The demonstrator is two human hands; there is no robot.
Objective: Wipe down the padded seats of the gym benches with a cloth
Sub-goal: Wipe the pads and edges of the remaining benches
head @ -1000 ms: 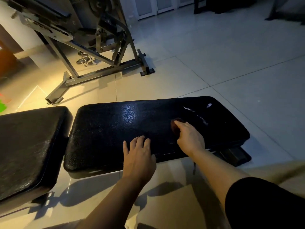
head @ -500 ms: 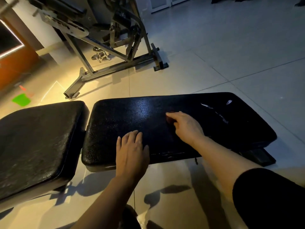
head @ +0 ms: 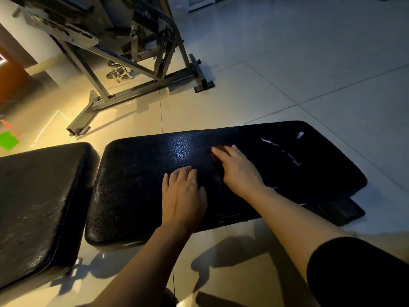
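Underfoot, pale tiled floor (head: 309, 63); black padded bench seat (head: 137, 185).

The long black padded counter (head: 137, 187) has open surface toward its left end, running to the narrow gap before the second black padded seat (head: 37, 207). Across its middle two things block a sweep: the left hand (head: 182, 196) lying flat near the front edge, and the right hand (head: 236, 169) just beyond, pressing a dark cloth (head: 218, 149). Past the far edge lies bare pale tiled floor (head: 309, 69), then the grey steel machine frame (head: 132, 91) to the left.
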